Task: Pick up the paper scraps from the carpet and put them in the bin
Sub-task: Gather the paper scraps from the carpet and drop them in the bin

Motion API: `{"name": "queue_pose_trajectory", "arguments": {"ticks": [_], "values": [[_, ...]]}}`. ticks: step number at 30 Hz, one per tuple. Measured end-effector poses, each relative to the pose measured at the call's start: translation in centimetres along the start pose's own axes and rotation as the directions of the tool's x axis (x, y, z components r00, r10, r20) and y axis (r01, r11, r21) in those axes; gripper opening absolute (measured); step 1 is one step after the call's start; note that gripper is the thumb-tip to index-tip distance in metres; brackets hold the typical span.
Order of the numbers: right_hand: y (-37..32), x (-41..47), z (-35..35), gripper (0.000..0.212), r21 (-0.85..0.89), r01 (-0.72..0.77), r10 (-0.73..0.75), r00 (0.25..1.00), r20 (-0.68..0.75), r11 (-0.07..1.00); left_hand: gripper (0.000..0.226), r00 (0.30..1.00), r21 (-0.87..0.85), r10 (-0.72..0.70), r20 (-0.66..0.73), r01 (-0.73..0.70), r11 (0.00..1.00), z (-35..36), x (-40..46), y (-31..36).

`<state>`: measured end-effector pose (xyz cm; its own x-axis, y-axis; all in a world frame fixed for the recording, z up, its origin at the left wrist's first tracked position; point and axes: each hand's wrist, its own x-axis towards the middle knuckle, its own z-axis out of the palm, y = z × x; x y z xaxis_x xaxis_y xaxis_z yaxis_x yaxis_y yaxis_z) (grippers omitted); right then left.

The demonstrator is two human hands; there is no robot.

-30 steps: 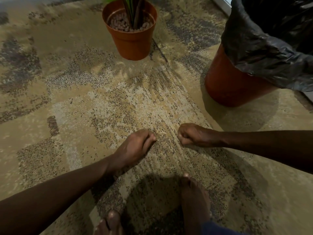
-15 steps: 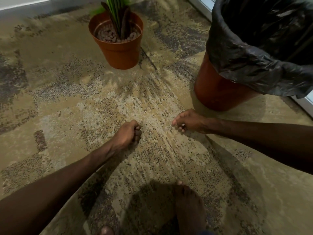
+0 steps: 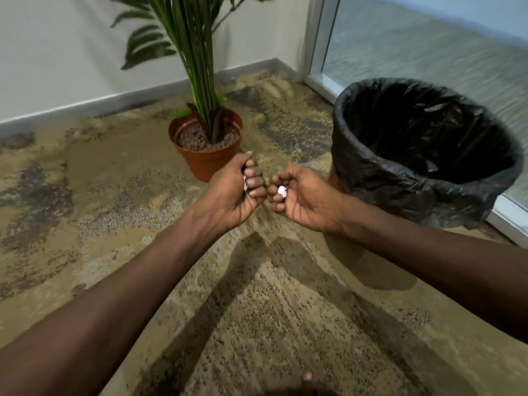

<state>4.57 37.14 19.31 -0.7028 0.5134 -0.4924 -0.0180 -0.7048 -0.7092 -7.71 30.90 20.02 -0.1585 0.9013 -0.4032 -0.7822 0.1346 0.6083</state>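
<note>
Fingers [image 3: 255, 181] of the left hand [image 3: 231, 192] are curled tight, and a sliver of white paper [image 3: 245, 186] is gripped inside them. Fingers [image 3: 276, 192] of the right hand [image 3: 303, 195] are curled too, and a small white paper scrap [image 3: 282, 190] is pinched against the palm. Both hands are held up in the air, close to each other but not touching, just beside the bin [image 3: 423, 150]. The picking-up step looks done for these scraps, and the dropping step seems to be in hand. For the next move, both hands would need to be carried to the right, over the open mouth of the bin, and only then opened, so nothing falls back down. The bin is lined with a black bag [image 3: 371, 167] and its inside is too dark to be seen well. No more scraps can be made out on the brown patterned carpet [image 3: 114, 201], though the view is a bit blurry. A potted plant [image 3: 205, 144] is set near the white wall [image 3: 57, 52], and a big window [image 3: 428, 38] is seen behind the bin.
</note>
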Motion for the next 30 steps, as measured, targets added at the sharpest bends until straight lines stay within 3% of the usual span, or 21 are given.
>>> {"name": "queue_pose_trajectory", "arguments": {"ticks": [5, 9, 12, 15, 17, 21, 24, 26, 28, 30], "values": [[-6.6, -3.7, 1.9, 0.023, -0.065, 0.222, -0.227, 0.97, -0.084, 0.973, 0.036, 0.999, 0.081, -0.013, 0.051, 0.009, 0.997, 7.0, 0.3, 3.6], [-13.2, -6.3, 0.9, 0.02, -0.206, 0.361, -0.397, 0.902, -0.17, 0.909, 0.043, 0.981, 0.316, -0.129, 0.146, 0.077, 0.945, 13.4, 1.3, 3.6], [-17.6, -8.1, -1.6, 0.02, -0.497, 0.227, -0.386, 0.89, -0.244, 0.838, 0.042, 0.981, 0.559, -0.144, 0.128, 0.048, 0.828, 17.8, 2.9, 2.2], [-19.9, -9.2, -4.6, 0.02, -0.799, -0.065, -0.407, 0.834, -0.373, 0.598, 0.041, 0.977, 0.778, -0.11, 0.183, -0.076, 0.624, 20.4, 3.5, 0.7], [-20.2, -9.5, -6.2, 0.026, -0.891, -0.228, -0.433, 0.809, -0.398, 0.394, 0.039, 0.976, 0.895, -0.077, 0.203, -0.153, 0.419, 21.4, 3.8, 0.2], [-19.5, -9.4, -7.2, 0.016, -0.932, -0.349, -0.388, 0.848, -0.36, 0.101, 0.025, 0.977, 0.969, -0.065, 0.203, -0.191, 0.157, 22.6, 4.0, -0.2], [-19.0, -9.3, -6.3, 0.008, -0.924, -0.372, -0.407, 0.86, -0.307, -0.089, 0.032, 0.962, 0.952, -0.001, 0.274, -0.271, 0.141, 22.5, 3.8, 0.1], [-18.8, -9.2, -5.6, 0.014, -0.895, -0.392, -0.513, 0.824, -0.241, -0.21, 0.03, 0.951, 0.942, 0.021, 0.308, -0.308, 0.134, 22.2, 4.4, 0.4], [-18.8, -9.0, -4.9, 0.025, -0.866, -0.424, -0.618, 0.764, -0.184, -0.266, 0.022, 0.94, 0.934, 0.045, 0.338, -0.341, 0.102, 21.6, 5.2, 0.3], [-19.0, -8.7, -4.0, 0.028, -0.865, -0.427, -0.682, 0.717, -0.145, -0.265, 0.021, 0.942, 0.902, 0.062, 0.33, -0.334, 0.275, 20.9, 5.0, 0.4]]}}
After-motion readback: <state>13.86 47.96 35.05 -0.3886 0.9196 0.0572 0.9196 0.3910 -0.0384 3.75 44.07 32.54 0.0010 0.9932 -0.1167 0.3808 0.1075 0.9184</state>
